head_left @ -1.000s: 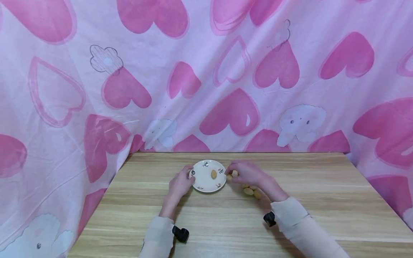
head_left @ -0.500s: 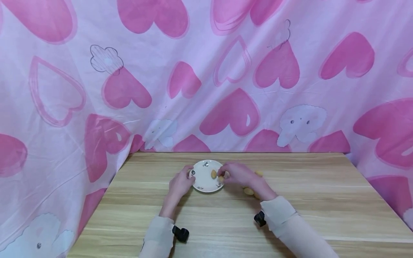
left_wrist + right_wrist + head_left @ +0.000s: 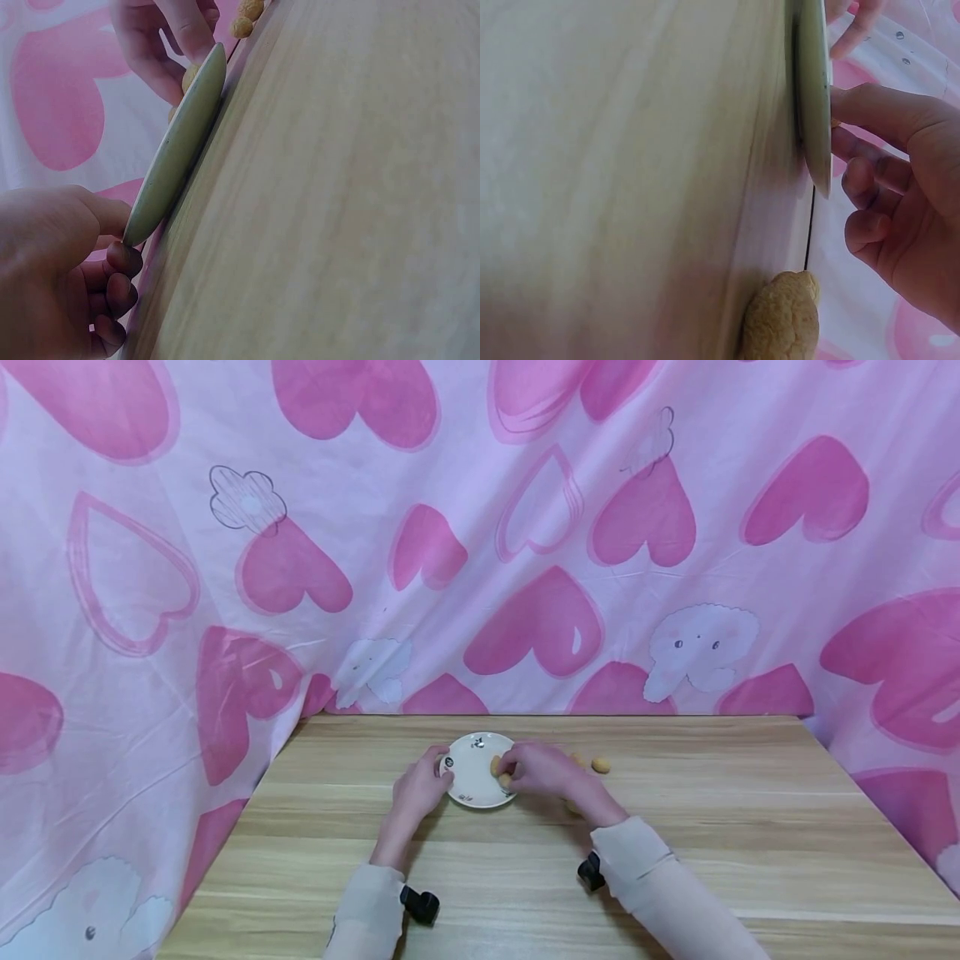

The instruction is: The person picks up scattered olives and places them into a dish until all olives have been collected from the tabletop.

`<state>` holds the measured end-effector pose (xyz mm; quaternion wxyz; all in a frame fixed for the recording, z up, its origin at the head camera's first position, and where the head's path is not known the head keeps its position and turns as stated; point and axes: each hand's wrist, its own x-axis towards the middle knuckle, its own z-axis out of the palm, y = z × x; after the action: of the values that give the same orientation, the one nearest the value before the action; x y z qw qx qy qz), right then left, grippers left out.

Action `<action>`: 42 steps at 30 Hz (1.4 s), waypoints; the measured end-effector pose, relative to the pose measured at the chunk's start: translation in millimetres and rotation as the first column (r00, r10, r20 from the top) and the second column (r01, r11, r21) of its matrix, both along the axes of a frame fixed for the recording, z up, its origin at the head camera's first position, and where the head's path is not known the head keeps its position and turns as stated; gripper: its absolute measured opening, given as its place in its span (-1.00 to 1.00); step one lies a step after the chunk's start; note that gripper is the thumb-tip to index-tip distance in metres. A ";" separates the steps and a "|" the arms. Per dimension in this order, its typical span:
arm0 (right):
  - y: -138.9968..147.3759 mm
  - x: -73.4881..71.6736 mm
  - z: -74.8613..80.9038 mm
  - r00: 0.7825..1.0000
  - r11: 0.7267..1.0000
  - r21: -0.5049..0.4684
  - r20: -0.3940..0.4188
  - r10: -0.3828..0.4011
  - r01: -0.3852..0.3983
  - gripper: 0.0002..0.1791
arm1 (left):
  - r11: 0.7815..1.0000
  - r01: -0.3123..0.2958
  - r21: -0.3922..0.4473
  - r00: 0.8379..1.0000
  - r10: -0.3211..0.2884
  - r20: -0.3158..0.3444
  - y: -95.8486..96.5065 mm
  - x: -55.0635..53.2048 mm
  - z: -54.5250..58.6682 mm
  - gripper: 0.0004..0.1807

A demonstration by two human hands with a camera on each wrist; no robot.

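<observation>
A white plate [image 3: 472, 785] with small dark prints near its rim lies on the wooden table. My left hand [image 3: 422, 785] grips the plate's left rim, the thumb over the edge and the other fingers curled at the side. Above the plate's right part, my right hand [image 3: 543, 768] pinches a tan wrinkled walnut [image 3: 505, 782] between thumb and fingers. Beside it on the plate is another walnut [image 3: 495, 765], partly covered by those fingers. In the right wrist view the plate [image 3: 815, 97] appears edge-on and mostly hides the pinched walnut.
Right of the plate, more walnuts lie on the table [image 3: 712, 860]: one walnut [image 3: 601, 765] in plain sight, others partly behind my right forearm. A large walnut [image 3: 781, 319] shows low in the right wrist view. A pink heart-patterned cloth [image 3: 540, 527] hangs behind the table.
My right hand has carried the pinched walnut leftward from beside the plate to over it, near the walnut there. The left hand and the plate have stayed still.
</observation>
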<state>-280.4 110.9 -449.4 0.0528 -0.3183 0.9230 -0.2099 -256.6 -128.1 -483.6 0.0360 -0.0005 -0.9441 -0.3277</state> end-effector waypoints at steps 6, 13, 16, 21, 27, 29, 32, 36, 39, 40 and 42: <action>-2.3 2.9 -0.1 0.999 0.999 0.008 0.009 -0.038 0.038 -0.76 | 1.000 -0.003 0.001 1.000 0.003 0.006 0.3 0.5 0.6 -0.47; 3.8 11.7 4.8 0.995 0.995 -0.017 0.019 -0.098 0.098 -0.75 | 1.000 0.002 0.003 1.000 -0.002 -0.005 0.8 0.1 0.2 -0.48; 9.7 17.0 8.9 0.991 0.989 -0.052 0.031 -0.134 0.135 -0.74 | 1.000 0.004 0.002 1.000 -0.004 -0.012 0.8 0.6 0.6 -0.48; 22.7 23.0 11.7 0.983 0.979 -0.090 0.043 -0.178 0.181 -0.75 | 1.000 0.005 0.011 1.000 -0.005 -0.001 0.9 1.3 2.1 -0.47; 40.8 26.6 9.0 0.974 0.966 -0.126 0.027 -0.226 0.228 -0.76 | 1.000 0.003 0.013 1.000 -0.003 0.004 0.4 2.0 1.9 -0.47; 46.2 27.5 8.1 0.970 0.961 -0.133 0.021 -0.243 0.244 -0.76 | 1.000 0.001 0.011 1.000 -0.001 0.002 -0.3 2.3 1.7 -0.46; 53.2 29.2 7.9 0.968 0.956 -0.153 0.032 -0.250 0.252 -0.75 | 1.000 -0.003 0.009 1.000 0.003 -0.001 -0.9 2.9 1.6 -0.46; 61.7 31.9 8.1 0.967 0.952 -0.174 0.035 -0.251 0.253 -0.74 | 1.000 0.002 0.013 1.000 -0.002 -0.007 -0.6 3.1 2.2 -0.46; 67.5 33.3 7.4 0.967 0.949 -0.189 0.022 -0.253 0.252 -0.74 | 1.000 0.006 0.017 1.000 -0.006 -0.005 0.3 2.9 2.8 -0.46; 69.3 33.7 6.9 0.967 0.948 -0.197 0.018 -0.253 0.251 -0.74 | 1.000 0.006 0.017 1.000 -0.006 -0.004 0.6 2.7 2.9 -0.46; 72.6 34.3 5.7 0.967 0.946 -0.206 0.009 -0.256 0.252 -0.74 | 1.000 0.005 0.016 1.000 -0.005 -0.002 1.1 2.5 2.8 -0.46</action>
<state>-246.1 183.5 -443.7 -0.0161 -0.2025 0.9300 -0.3063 -254.1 -127.0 -480.9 0.0360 -0.0027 -0.9414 -0.3352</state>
